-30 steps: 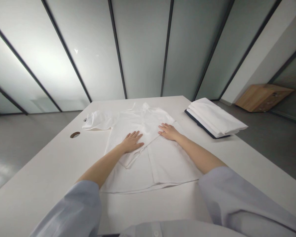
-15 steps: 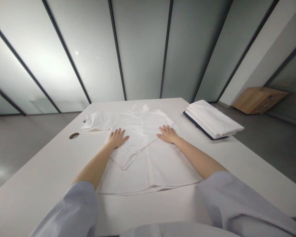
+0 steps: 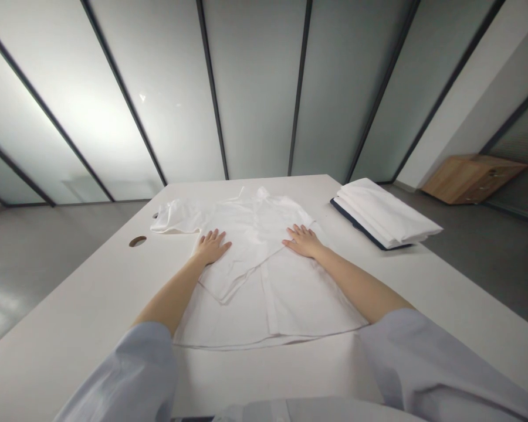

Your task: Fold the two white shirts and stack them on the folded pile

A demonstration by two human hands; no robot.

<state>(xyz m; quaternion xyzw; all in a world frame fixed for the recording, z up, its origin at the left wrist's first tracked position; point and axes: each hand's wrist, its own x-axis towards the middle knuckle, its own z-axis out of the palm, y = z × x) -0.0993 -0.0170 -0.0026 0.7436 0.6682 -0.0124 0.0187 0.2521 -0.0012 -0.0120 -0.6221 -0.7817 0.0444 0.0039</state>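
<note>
Both with fingers apart: left hand [image 3: 211, 248], right hand [image 3: 304, 242] | flat on white shirt [image 3: 256, 243] | palms hidden | far edge indistinct

White shirt [image 3: 237, 325] laid out on white table [image 3: 83, 293], one sleeve [image 3: 176, 218] spread to its left, flap [image 3: 233, 272] folded slantwise across its front. Left hand [image 3: 212, 247] spread palm-down on shirt's left edge; right hand [image 3: 305, 241] flat on shirt's right side. Right of shirt: folded white cloth [image 3: 387, 211] on dark layer [image 3: 357, 225]. Left of shirt: table hole [image 3: 137, 241]. Beyond shirt: frosted panels [image 3: 257, 88]; wooden cabinet [image 3: 457, 179] far off right.
</note>
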